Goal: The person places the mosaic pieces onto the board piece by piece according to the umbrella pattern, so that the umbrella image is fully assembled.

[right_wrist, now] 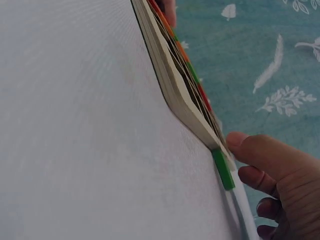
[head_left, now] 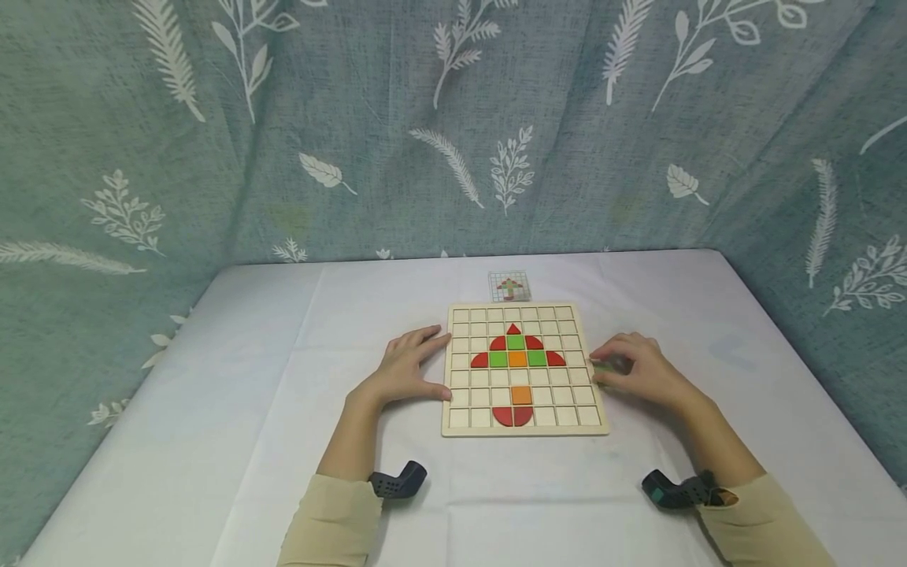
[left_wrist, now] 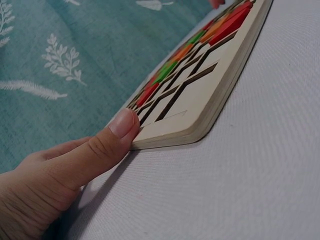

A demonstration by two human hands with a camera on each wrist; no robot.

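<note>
A pale wooden grid board lies flat on the table, with red, green and orange pieces forming an arrow-like pattern. One orange square sits lower down, above two red quarter rounds. My left hand spreads along the board's left edge, thumb touching the rim near its corner. At the right edge, my right hand has thumb and index finger curved around a small green block, which it pinches right beside the rim. The other fingers of that hand are curled back.
A small clear-edged pattern card with a similar coloured figure lies behind the board. White cloth covers the table. A teal leaf-print curtain hangs behind it and along both sides. Black devices are worn at both wrists.
</note>
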